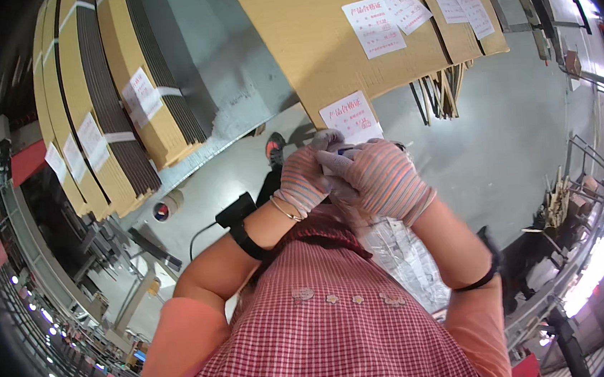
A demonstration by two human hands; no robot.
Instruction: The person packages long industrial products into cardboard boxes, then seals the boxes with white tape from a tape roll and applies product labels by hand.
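Note:
Both of my hands wear striped work gloves with grey fingers and meet in front of my chest. My left hand [304, 177] is closed, its fingertips against those of my right hand [386, 180], which is closed too. A small bit of dark blue shows between the fingers, but its kind is hidden. Just beyond them, a white paper label [348, 116] with red print lies over the near corner of a flat cardboard sheet [310, 37]. The label's lower edge reaches my gloves.
More labels [374, 28] lie on the cardboard to the right. Strapped bundles of folded cardboard [146, 94] stand at the left on a grey surface [233, 58]. A roll of tape or small tub [167, 207] rests on the floor. Metal racks [588, 178] stand far right.

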